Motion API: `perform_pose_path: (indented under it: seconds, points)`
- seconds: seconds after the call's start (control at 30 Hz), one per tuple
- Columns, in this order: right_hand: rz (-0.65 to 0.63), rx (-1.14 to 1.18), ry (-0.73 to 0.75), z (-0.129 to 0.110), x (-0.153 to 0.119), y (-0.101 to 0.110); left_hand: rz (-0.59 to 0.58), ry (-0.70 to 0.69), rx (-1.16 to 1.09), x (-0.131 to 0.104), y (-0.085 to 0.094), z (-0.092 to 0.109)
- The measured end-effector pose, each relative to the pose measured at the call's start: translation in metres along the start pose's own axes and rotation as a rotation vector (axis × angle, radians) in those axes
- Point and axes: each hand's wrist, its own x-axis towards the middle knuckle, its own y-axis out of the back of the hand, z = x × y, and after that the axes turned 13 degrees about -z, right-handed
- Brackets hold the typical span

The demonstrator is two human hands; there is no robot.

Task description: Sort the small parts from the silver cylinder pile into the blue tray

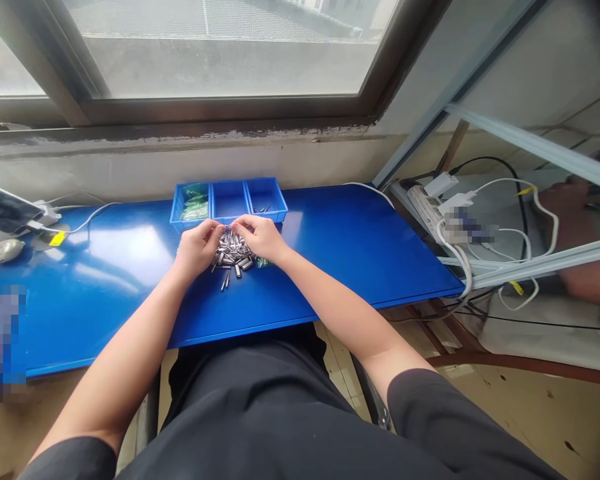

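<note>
My left hand (200, 246) and my right hand (259, 235) meet above a pile of small metal parts (235, 249). Both are closed, thumb and fingers pinched together at the tips. Whatever sits between the fingertips is too small to name. The pile holds shiny pins and short silver cylinders, with a few loose pins at its near side. Green pieces (264, 262) lie partly hidden beside it, under my right wrist. Just behind my hands stands a blue three-compartment tray (229, 181). Green parts (196, 202) fill its left compartment, and a few small dark parts (263, 209) lie in the right one.
The blue table (350, 247) runs along a wall under a window. A tablet or screen (5, 208), cables and a round white object (5, 250) are at the left. A metal frame and a power strip (425, 207) with white cables stand right; another person's arm (593, 260) shows beyond.
</note>
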Motion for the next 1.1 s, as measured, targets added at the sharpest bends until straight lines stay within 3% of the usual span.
perform_pose_path:
  seconds: [0.37, 0.73, 0.97, 1.1]
  points:
    - [0.094, 0.039, 0.039, -0.0043, -0.0002, 0.0000, 0.028, -0.025, -0.009, 0.0003, -0.0010, -0.0010]
    - [0.004, 0.038, 0.042, 0.0009, 0.0010, 0.0001, 0.040, -0.054, -0.018, 0.0000, -0.0010, -0.0058]
    - [-0.005, -0.008, 0.101, -0.0003, -0.0002, -0.0004, 0.044, -0.019, 0.070, 0.0004, 0.0015, -0.0042]
    - [0.010, -0.019, 0.051, -0.0015, -0.0005, -0.0003, 0.051, -0.013, 0.040, -0.0004, 0.0002, -0.0019]
